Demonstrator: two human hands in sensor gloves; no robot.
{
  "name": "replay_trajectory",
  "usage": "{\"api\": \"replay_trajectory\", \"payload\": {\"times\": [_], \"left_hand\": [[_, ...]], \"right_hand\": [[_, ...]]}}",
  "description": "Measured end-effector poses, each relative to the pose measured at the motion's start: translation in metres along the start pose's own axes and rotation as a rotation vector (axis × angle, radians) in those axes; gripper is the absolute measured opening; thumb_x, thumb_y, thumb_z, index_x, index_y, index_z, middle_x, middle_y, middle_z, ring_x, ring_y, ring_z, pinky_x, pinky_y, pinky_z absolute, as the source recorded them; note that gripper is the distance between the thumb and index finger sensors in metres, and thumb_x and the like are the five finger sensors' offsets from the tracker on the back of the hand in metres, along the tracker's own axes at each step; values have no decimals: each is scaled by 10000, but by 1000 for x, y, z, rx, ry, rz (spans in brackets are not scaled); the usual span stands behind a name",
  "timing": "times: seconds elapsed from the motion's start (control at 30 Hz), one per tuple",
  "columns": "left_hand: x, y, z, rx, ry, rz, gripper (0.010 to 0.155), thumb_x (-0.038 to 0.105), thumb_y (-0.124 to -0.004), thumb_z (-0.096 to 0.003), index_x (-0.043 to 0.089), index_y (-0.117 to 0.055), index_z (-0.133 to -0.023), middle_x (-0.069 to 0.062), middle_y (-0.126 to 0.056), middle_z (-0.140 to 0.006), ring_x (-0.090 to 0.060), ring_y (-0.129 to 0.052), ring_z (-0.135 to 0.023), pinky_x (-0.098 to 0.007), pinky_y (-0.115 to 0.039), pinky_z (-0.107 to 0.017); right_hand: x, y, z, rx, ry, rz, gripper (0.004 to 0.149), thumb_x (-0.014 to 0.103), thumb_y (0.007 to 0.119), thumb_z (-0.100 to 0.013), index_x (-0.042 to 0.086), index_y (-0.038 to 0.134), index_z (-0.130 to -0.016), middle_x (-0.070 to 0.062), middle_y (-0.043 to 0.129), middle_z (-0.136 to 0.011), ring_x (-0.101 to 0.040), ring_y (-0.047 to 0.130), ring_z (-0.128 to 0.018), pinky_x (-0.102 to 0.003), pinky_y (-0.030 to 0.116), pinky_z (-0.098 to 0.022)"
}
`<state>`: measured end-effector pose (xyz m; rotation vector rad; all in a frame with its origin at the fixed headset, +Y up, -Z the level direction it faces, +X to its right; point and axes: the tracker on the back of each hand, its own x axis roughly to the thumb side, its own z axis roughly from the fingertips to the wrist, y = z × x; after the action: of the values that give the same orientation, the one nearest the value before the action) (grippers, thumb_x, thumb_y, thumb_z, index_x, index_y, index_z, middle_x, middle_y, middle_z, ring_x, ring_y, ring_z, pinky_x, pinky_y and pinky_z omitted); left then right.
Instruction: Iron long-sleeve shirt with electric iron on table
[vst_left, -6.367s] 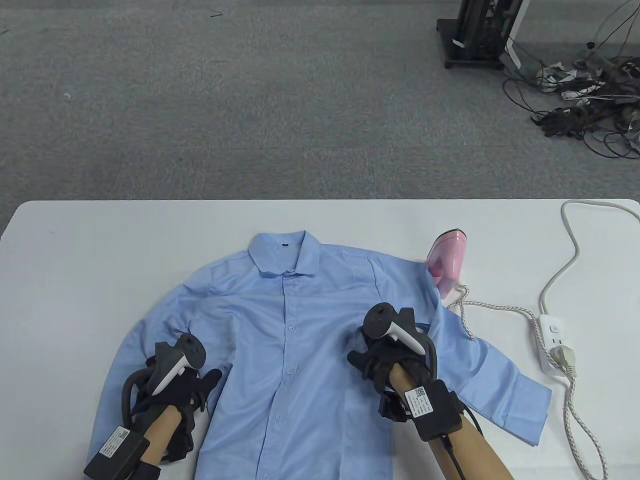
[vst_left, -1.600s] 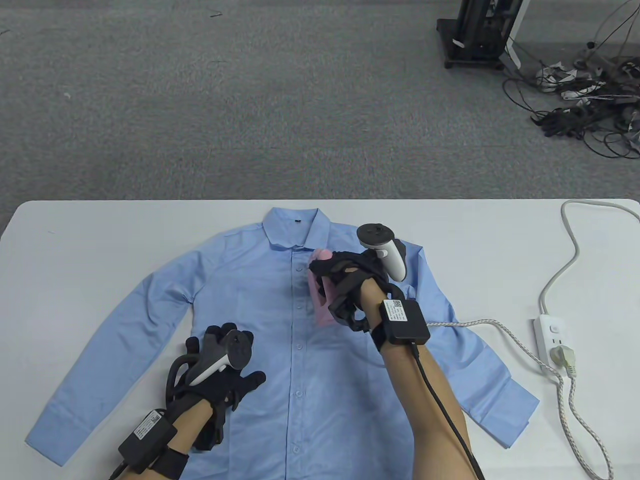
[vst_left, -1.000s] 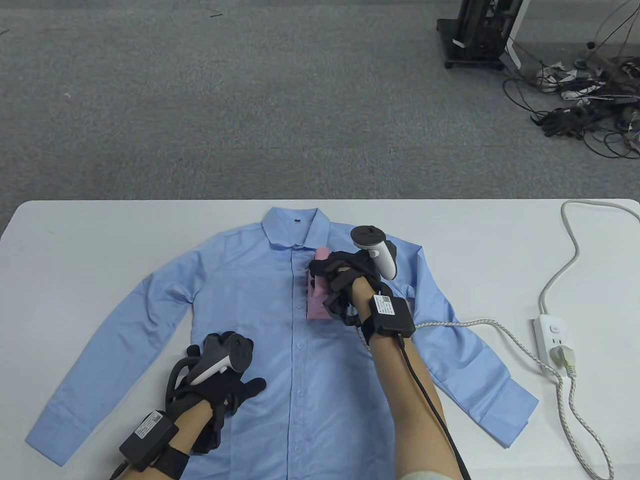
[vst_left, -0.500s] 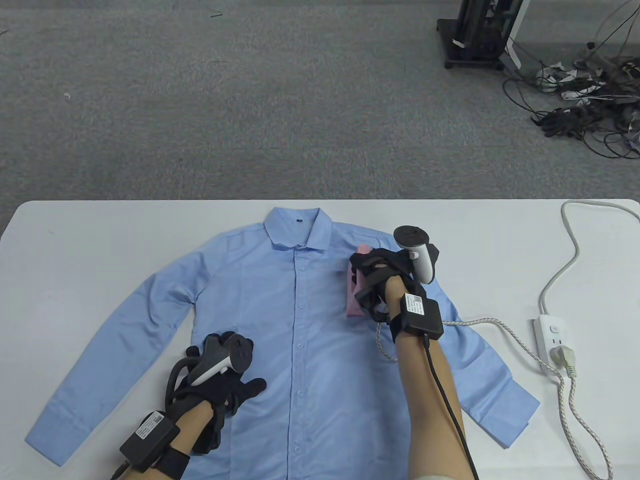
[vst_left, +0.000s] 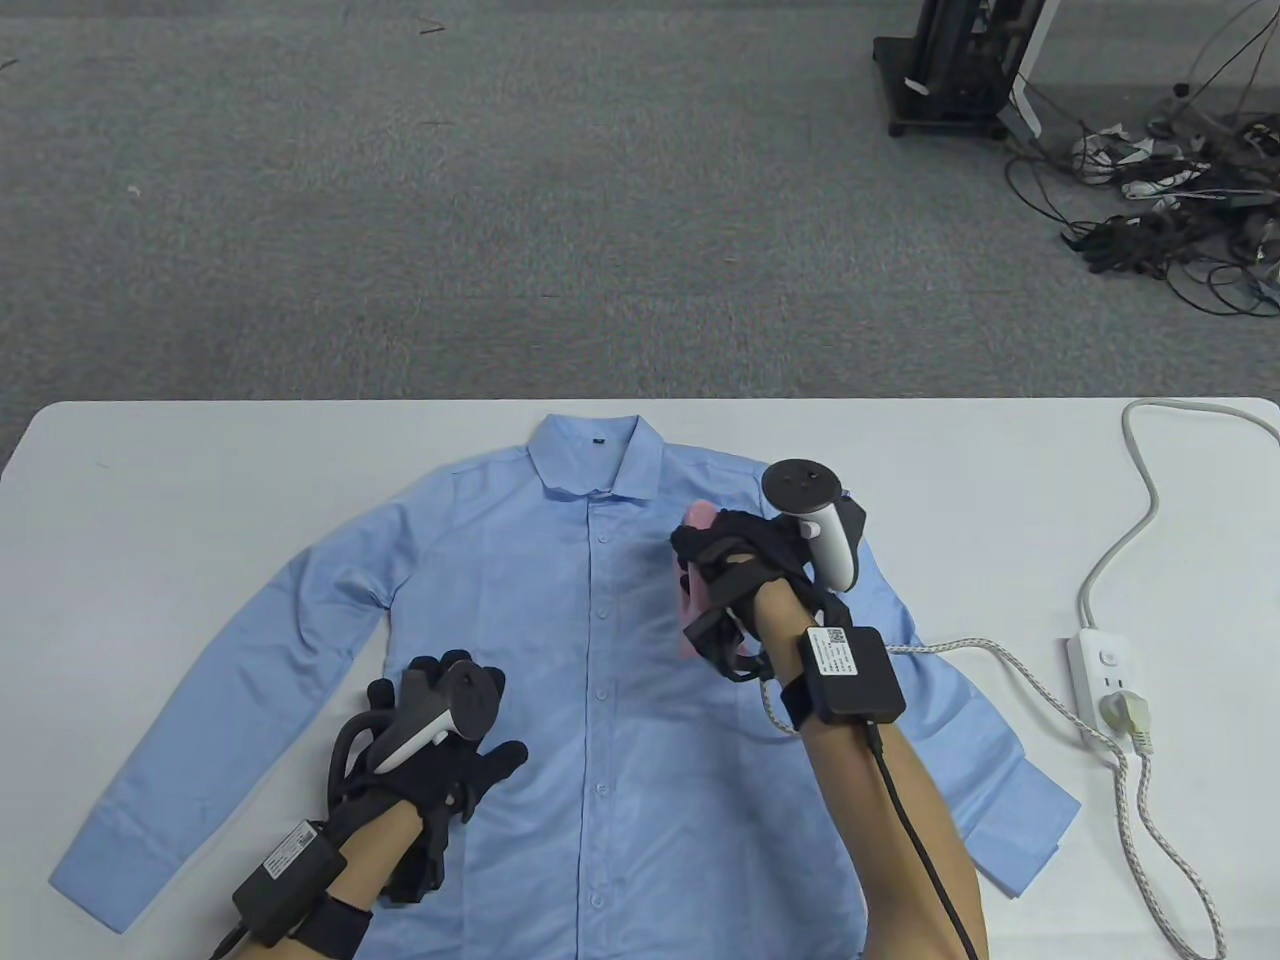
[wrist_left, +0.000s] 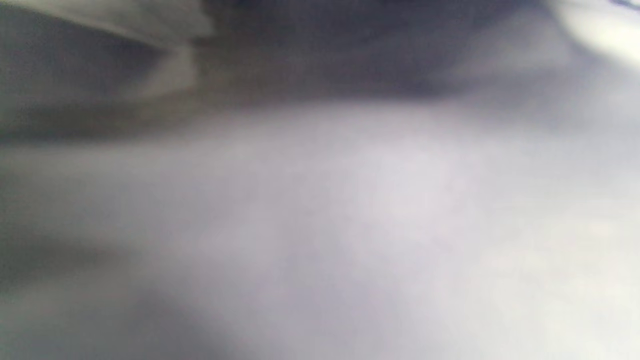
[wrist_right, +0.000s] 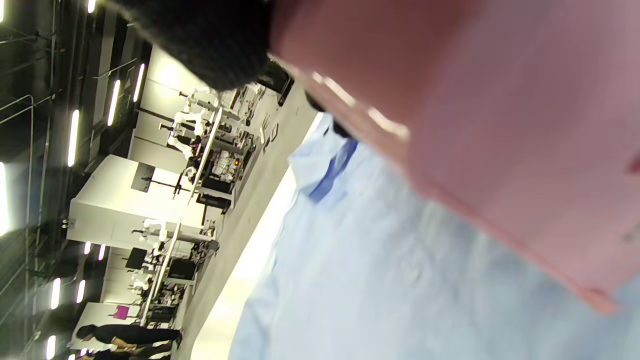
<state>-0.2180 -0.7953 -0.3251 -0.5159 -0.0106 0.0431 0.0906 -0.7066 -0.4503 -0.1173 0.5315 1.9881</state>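
I have my right hand (vst_left: 745, 580) wrapped around the pink iron (vst_left: 690, 600), its long axis near-to-far on the shirt (vst_left: 560, 640)'s chest right of the buttons, while my left hand (vst_left: 440, 750) presses spread flat, nearer and left.

I am seeing the table view evenly lit and sharp with only soft shadows, while the left wrist view is washing out into grey blur, and the right wrist view is blurring the near pink iron (wrist_right: 500, 125) under bright ceiling strip lights (wrist_right: 74, 137).
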Motion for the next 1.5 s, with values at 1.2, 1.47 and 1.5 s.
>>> {"api": "replay_trajectory", "payload": {"times": [1.2,1.47,1.5], "left_hand": [[6,-17,2,-80,-10,-96,865,760,-468,-279,452,-13,-947,46,64,-1082,-318,25,-1055,-660,-94,-728],[6,-10,11,-61,-61,-64,872,731,-542,-288,451,-81,-972,62,45,-1098,-291,22,-1071,-645,-9,-706],[7,-8,13,-68,-60,-95,873,715,-574,-295,461,-84,-971,79,66,-1092,-273,62,-1065,-637,30,-697]], "right_hand": [[-98,-69,10,4,144,-98,674,329,735,-450,-166,465,-820,-218,742,-690,-266,911,-473,-462,811,-339],[-78,-62,30,-36,68,-95,674,343,728,-459,-159,460,-820,-220,734,-689,-270,902,-467,-466,795,-340],[-69,-57,38,-37,51,-76,675,344,730,-456,-157,463,-820,-220,736,-688,-271,902,-466,-467,795,-340]]}}
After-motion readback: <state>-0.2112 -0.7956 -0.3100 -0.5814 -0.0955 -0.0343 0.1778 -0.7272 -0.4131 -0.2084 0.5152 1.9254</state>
